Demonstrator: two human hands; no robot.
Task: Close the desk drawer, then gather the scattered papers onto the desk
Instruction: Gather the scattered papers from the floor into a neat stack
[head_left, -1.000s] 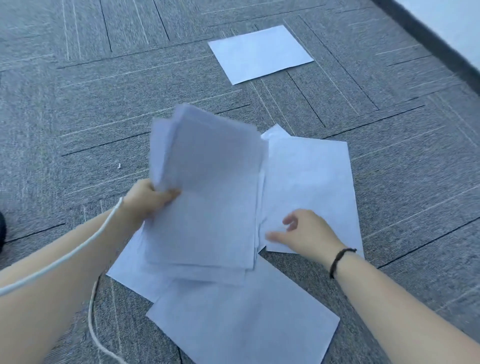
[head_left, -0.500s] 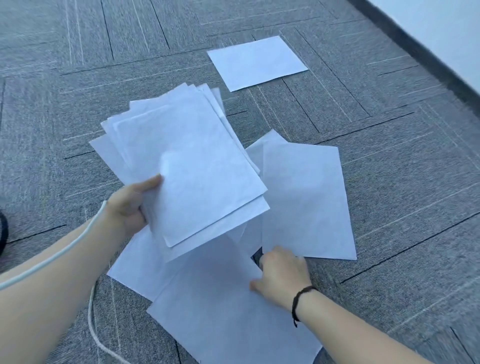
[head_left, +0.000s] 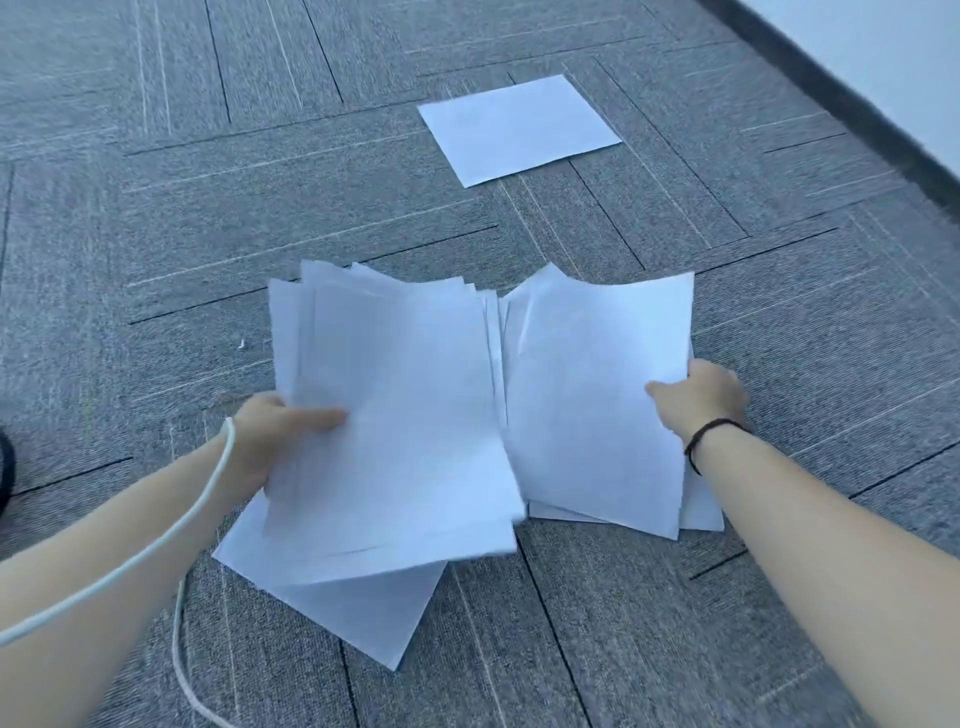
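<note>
My left hand (head_left: 270, 436) grips a fanned stack of white papers (head_left: 395, 405) by its left edge, held just above the grey carpet. My right hand (head_left: 698, 397) is closed on the right edge of a white sheet (head_left: 592, 395) beside the stack, thumb on top; at least one further sheet lies beneath it. Another sheet (head_left: 363, 613) lies flat on the floor under the stack, its corner sticking out toward me. A single sheet (head_left: 519, 127) lies apart, farther away on the carpet. No desk or drawer is in view.
Grey carpet tiles (head_left: 208, 234) cover the floor. A dark skirting board and pale wall (head_left: 857, 88) run along the upper right. A white cord (head_left: 182, 519) trails from my left wrist. A dark object (head_left: 5, 467) shows at the left edge.
My right hand moved from the near sheet to the right-hand sheet and took hold of its edge. My left hand lowered and turned the stack to lie beside that sheet.
</note>
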